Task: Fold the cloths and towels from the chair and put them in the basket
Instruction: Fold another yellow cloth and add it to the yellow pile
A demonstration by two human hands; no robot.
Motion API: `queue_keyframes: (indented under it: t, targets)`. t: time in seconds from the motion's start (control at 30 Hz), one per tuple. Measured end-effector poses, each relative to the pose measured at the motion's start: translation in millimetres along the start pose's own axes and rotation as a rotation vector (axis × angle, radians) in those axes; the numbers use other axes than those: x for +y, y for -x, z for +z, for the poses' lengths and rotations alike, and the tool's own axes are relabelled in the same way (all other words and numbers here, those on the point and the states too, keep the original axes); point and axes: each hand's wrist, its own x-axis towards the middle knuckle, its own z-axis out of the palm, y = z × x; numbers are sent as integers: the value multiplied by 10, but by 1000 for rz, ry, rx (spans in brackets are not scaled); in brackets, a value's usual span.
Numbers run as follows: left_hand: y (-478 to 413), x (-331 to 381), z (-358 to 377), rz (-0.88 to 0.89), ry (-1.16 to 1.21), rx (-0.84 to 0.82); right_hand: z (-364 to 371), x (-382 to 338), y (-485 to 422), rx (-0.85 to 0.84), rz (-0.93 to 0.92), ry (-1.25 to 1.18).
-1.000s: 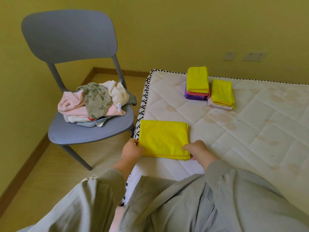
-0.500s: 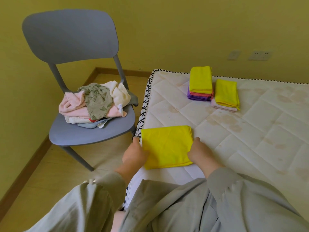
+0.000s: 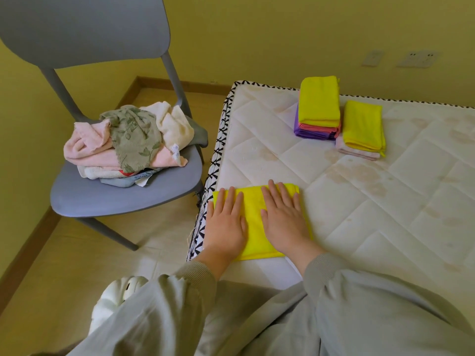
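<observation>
1. The yellow cloth (image 3: 253,219) lies folded flat on the mattress (image 3: 359,201), at its near left corner, with its left edge at the border.
2. The left grip (image 3: 226,224) and right grip (image 3: 284,217) press it palm-down, fingers straight, closed around nothing.
3. Two folded stacks (image 3: 318,101) sit by the mattress's far edge, with bare mattress between them and the cloth; the right grip is nearer.
4. Left of the mattress, a pile (image 3: 128,142) waits on the chair (image 3: 115,199), likely the left grip's reach. No basket shows.
</observation>
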Motion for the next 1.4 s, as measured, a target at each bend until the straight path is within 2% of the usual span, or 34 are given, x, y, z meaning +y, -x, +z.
queue_keyframes:
  t: [0.1, 0.3, 0.6, 0.73, 0.9, 0.97, 1.1, 1.23, 1.33, 1.4]
  targets:
    - [2, -18, 63, 8, -15, 13, 114, 62, -54, -89, -10, 30]
    - [-13, -51, 78, 14, -69, -35, 126, 179, -77, -144, 9, 59]
    - [169, -303, 22, -37, -122, -109, -80, 468, -51, -359, 248, 28]
    - [206, -333, 1, -75, -115, -142, -96, 456, 2, -338, 351, -54]
    - [203, -277, -87, -115, -97, -186, -262, 413, 27, -142, 416, -201]
    - [176, -280, -165, -132, -27, -201, -335, 394, 61, -118, 481, -276]
    - [-50, -325, -393, -133, 70, -160, -394, 438, 166, -225, 513, -430]
    - [-231, -290, -561, -109, 120, -296, -464, 468, 243, -426, 601, -624]
    - [-346, -297, -609, -139, 97, -279, -456, 536, 255, -630, 655, -681]
    - [-395, -294, -647, -174, 129, -292, -420, 589, 223, -663, 673, -721]
